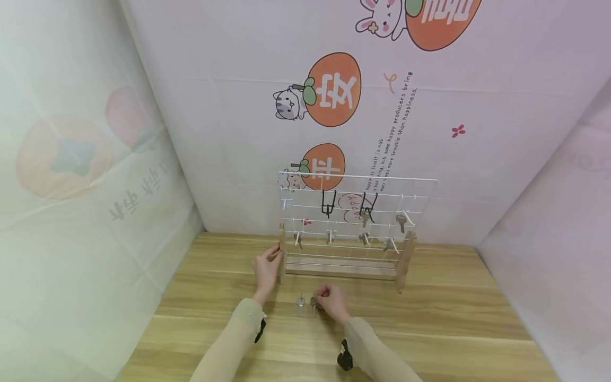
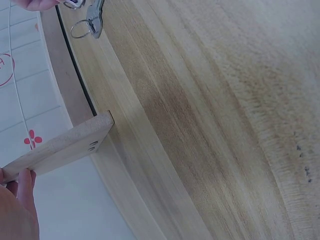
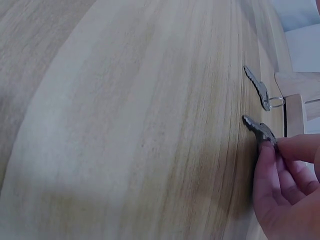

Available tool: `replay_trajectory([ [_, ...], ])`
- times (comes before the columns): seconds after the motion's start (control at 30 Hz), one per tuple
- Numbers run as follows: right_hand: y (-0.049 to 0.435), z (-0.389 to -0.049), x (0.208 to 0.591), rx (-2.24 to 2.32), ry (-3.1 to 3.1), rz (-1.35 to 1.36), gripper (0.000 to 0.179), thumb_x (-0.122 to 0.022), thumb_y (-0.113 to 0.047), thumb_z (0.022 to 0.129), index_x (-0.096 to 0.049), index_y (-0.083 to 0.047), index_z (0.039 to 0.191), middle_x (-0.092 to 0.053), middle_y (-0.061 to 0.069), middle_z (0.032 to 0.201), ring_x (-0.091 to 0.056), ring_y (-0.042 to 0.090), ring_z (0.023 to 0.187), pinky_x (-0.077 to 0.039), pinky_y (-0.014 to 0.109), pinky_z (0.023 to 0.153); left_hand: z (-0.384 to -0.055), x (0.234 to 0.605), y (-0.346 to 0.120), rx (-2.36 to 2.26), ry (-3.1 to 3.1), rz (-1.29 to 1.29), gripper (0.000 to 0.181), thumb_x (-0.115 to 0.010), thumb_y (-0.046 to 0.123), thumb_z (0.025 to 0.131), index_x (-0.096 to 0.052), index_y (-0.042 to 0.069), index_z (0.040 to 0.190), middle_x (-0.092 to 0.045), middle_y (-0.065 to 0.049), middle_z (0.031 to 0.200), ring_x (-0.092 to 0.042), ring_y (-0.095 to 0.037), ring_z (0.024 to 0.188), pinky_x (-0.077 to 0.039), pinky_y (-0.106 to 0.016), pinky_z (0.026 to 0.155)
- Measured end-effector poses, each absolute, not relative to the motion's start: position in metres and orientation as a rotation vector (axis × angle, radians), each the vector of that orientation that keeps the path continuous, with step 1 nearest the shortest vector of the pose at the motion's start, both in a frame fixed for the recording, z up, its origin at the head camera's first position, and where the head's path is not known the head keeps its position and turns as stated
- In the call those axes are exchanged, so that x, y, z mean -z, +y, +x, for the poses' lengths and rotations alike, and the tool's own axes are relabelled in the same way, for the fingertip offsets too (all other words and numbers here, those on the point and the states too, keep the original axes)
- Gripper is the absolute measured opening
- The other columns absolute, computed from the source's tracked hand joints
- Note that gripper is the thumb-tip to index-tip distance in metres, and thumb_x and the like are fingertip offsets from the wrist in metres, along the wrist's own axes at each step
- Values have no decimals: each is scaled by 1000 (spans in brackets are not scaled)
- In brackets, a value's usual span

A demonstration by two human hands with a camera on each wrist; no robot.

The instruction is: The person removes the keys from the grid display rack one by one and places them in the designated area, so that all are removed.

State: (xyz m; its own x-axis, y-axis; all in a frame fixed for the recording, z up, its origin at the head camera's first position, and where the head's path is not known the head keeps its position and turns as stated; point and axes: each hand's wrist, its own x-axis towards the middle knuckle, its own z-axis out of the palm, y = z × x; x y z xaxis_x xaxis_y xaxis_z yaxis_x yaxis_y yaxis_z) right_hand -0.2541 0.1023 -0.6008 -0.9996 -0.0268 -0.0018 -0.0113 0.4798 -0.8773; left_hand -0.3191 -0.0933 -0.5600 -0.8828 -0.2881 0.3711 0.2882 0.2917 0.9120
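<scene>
My left hand point(image 1: 265, 269) grips the left wooden post point(image 1: 282, 268) of a white wire rack; in the left wrist view its fingers are on both sides of the post point(image 2: 65, 150). In front of the rack, my right hand point(image 1: 333, 303) pinches a metal key point(image 3: 256, 126) by its head end between thumb and fingers, close over the tabletop. The fingers hide part of that key's head. Just left of it in the head view, a second key point(image 1: 300, 302) with a ring lies flat on the wood, also visible as a key point(image 3: 257, 89) in the right wrist view.
White hooks on the wire grid point(image 1: 358, 212) carry several keys, such as one key point(image 1: 401, 222) at the upper right. Two black hooks, one a black hook point(image 1: 328, 203), hang higher up. The rack's wooden base point(image 1: 341, 268) stands on the wood-grain table point(image 1: 453, 318), before a printed cloth backdrop point(image 1: 229, 132).
</scene>
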Motion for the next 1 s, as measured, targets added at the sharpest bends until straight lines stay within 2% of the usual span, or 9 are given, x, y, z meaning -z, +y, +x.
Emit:
replay_trajectory([
  [1.0,99,-251,598,1563,2750,-4,10,-72,5,79,-63,3,83,-65,11,75,-53,9,62,-45,14,50,-317,558,-94,1651,-2104,22,26,-74,3,85,-72,0,111,-73,-23,109,-75,-39,89,-64,-40,79],
])
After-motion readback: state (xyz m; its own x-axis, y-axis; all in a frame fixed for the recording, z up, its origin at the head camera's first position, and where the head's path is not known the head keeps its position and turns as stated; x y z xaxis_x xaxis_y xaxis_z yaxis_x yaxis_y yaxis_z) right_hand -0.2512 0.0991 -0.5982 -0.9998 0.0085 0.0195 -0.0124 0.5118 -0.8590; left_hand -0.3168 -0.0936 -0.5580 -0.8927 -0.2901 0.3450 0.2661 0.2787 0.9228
